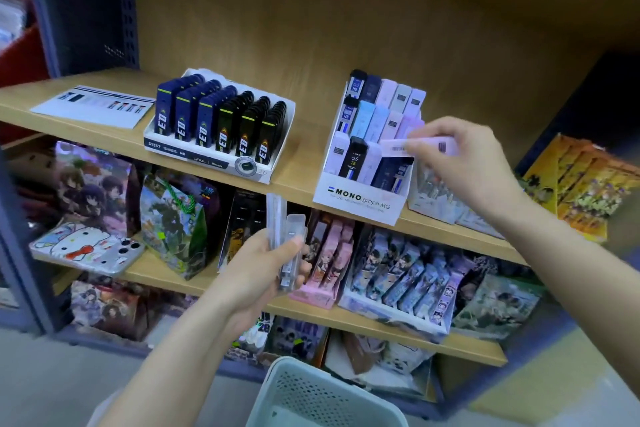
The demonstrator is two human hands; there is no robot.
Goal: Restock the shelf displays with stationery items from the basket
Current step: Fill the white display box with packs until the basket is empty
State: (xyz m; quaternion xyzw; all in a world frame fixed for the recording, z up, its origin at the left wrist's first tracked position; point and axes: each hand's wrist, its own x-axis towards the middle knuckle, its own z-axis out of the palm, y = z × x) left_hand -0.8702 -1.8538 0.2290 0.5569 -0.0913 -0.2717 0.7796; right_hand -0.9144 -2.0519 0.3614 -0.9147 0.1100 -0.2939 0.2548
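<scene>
My right hand [460, 163] pinches a pale lilac lead case [398, 146], held sideways just above the front right slots of the white MONO graph MG display box [356, 199]. The box stands on the wooden shelf [301, 180] and holds several dark, blue and lilac lead cases in tiers. Lower down, my left hand [259, 274] grips a small bunch of clear plastic cases [287, 236], upright, in front of the shelf below. The grey perforated basket [311, 392] sits at the bottom of the view; its inside is barely seen.
A white display tray of navy and black lead cases [218, 125] stands left of the MONO box, with a printed card [93, 106] further left. Yellow packs [581, 184] fill the right end. Lower shelves hold a phone case [86, 246], gift bags and pink and blue boxes.
</scene>
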